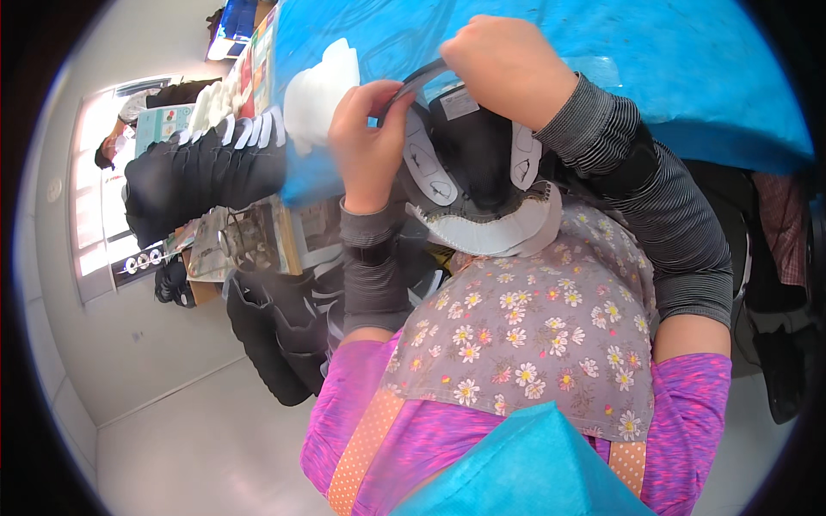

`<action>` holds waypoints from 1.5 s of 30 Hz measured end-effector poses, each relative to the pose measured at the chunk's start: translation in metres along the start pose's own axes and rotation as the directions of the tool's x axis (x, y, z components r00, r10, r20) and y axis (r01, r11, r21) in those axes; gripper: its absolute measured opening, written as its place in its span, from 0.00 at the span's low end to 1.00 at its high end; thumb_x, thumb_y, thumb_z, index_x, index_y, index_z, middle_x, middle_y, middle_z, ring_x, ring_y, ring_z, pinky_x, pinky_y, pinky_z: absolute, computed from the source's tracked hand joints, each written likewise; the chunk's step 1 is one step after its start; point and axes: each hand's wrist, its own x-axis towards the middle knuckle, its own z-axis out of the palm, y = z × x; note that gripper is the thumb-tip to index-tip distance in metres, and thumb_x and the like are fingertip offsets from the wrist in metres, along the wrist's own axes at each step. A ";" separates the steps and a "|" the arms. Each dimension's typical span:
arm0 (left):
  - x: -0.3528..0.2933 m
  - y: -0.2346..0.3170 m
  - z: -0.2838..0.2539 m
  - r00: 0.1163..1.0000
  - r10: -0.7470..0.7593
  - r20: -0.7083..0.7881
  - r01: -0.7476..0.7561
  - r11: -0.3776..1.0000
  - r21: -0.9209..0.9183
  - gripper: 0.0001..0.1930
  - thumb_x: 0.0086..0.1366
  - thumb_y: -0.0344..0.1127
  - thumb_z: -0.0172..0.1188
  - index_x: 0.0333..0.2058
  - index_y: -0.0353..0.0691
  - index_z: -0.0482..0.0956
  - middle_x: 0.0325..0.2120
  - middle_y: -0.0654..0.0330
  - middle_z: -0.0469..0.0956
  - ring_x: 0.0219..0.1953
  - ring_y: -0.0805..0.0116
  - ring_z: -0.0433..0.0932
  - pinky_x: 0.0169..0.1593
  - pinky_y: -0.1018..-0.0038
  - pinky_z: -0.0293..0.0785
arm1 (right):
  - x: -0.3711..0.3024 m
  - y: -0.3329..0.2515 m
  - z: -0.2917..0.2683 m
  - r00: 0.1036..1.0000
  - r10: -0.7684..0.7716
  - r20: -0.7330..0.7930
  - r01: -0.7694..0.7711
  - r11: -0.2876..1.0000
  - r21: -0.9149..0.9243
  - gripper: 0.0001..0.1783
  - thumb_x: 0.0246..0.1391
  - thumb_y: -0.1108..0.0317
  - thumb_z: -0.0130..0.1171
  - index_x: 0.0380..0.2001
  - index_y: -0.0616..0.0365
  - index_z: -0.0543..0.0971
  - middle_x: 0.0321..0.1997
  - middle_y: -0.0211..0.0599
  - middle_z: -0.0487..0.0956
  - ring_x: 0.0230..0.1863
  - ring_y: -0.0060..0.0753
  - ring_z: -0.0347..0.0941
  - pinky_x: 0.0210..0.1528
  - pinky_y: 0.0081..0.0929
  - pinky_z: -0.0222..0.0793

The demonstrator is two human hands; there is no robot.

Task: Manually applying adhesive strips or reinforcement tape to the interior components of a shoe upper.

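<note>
A black cap-like sewn piece (pixel 475 159) rests against my front at the table's near edge, its inside facing up. Inside it show a white label and pale panels with dark stitched or drawn marks. Its near edge carries a curved white brim-like part (pixel 490 234) with a row of stitches. A dark band (pixel 419 80) along its far edge runs between my hands. My left hand (pixel 368 142) pinches that band between thumb and fingers. Farther right, my right hand (pixel 508 70) is closed at the band's other end; its fingertips are partly hidden.
Blue sheeting (pixel 379 39) covers the table. A soft white piece (pixel 322 95) lies left of my left hand. Beyond it is a row of nested black pieces (pixel 206 181) with white tips. More black pieces (pixel 275 327) hang lower left. A chair (pixel 718 206) stands at right.
</note>
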 end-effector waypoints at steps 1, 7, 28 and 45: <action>-0.001 -0.004 0.001 0.998 0.060 -0.011 -0.060 0.998 0.020 0.11 0.53 0.25 0.69 0.35 0.38 0.81 0.25 0.60 0.80 0.27 0.71 0.78 0.31 0.76 0.72 | 0.000 -0.001 0.000 1.000 -0.004 0.000 0.004 1.000 0.004 0.03 0.40 0.75 0.60 0.24 0.59 0.79 0.25 0.41 0.79 0.35 0.45 0.77 0.33 0.37 0.75; 0.000 0.009 0.004 0.998 -0.053 -0.028 0.052 0.998 -0.032 0.11 0.54 0.26 0.71 0.38 0.38 0.82 0.25 0.62 0.81 0.28 0.79 0.78 0.32 0.81 0.73 | -0.005 0.005 0.005 0.999 0.040 -0.003 -0.040 0.999 -0.026 0.04 0.40 0.75 0.60 0.24 0.59 0.78 0.26 0.40 0.78 0.36 0.43 0.76 0.35 0.37 0.75; -0.001 0.015 -0.008 0.985 0.165 -0.049 -0.160 0.983 0.087 0.05 0.54 0.30 0.67 0.30 0.39 0.81 0.27 0.58 0.77 0.32 0.58 0.76 0.34 0.67 0.72 | -0.010 -0.002 0.003 0.996 0.088 -0.035 -0.083 0.989 0.126 0.04 0.46 0.69 0.61 0.26 0.55 0.77 0.29 0.35 0.78 0.39 0.41 0.74 0.35 0.37 0.72; -0.010 0.016 -0.005 0.980 0.093 -0.175 -0.086 0.995 0.044 0.04 0.54 0.30 0.67 0.28 0.39 0.81 0.23 0.60 0.75 0.30 0.60 0.75 0.32 0.67 0.70 | -0.005 -0.023 -0.002 0.965 -0.024 -0.261 0.077 0.978 0.195 0.06 0.46 0.72 0.64 0.26 0.54 0.76 0.29 0.34 0.72 0.36 0.41 0.72 0.34 0.36 0.69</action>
